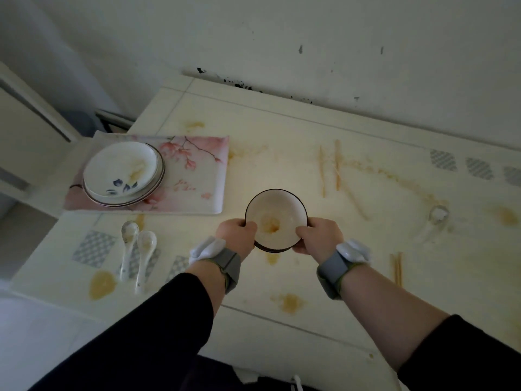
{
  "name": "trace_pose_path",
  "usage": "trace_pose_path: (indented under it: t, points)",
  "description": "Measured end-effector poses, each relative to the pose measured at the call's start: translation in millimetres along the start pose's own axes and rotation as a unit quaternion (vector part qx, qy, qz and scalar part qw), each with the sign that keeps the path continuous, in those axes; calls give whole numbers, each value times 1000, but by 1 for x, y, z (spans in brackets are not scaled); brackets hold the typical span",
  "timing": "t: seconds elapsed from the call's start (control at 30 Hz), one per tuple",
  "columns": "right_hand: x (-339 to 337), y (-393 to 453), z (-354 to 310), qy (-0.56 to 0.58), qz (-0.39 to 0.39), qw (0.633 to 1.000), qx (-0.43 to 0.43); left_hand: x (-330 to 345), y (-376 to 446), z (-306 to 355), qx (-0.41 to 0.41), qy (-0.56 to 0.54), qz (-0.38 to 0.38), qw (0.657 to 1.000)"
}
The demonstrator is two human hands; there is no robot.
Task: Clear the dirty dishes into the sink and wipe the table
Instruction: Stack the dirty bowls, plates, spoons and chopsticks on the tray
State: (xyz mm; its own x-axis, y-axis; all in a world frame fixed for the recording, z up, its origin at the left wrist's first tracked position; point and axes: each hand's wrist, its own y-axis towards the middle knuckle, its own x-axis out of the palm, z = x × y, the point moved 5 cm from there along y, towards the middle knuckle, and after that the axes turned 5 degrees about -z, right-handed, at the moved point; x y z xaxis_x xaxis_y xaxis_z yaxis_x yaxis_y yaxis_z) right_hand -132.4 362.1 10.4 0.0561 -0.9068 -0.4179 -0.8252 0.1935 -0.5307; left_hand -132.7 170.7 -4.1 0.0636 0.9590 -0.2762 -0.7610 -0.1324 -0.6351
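Note:
A dirty bowl with a dark rim and brown residue inside is held over the middle of the stained white table. My left hand grips its left rim and my right hand grips its right rim. Stacked dirty plates sit on a pink flowered tray at the left. Two white spoons lie near the table's front left. Chopsticks lie to the right of the bowl. A third spoon lies further right.
Yellow-brown spills mark the tabletop in several places. Another pair of chopsticks lies by my right forearm. A wall runs along the table's far edge. A white door or cabinet stands at the left.

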Motion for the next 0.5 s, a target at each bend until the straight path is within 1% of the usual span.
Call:
trace_pose_path:
  t: [0.13,0.2,0.23,0.3,0.4,0.5]
  points:
    - [54,21,-47,45,-21,999,4,-64,28,14,34,3,28,999]
    - [89,36,-70,58,-25,998,12,-99,52,17,45,15,25,999]
    - [95,39,-77,51,-29,998,6,-106,56,18,48,19,22,998]
    - [128,56,-97,41,-29,999,7,-140,81,19,46,21,22,998]
    - [166,79,-116,27,-53,998,36,-171,115,18,39,23,14,999]
    - [190,94,-123,62,-69,993,73,-188,137,16,31,1,-4,999]
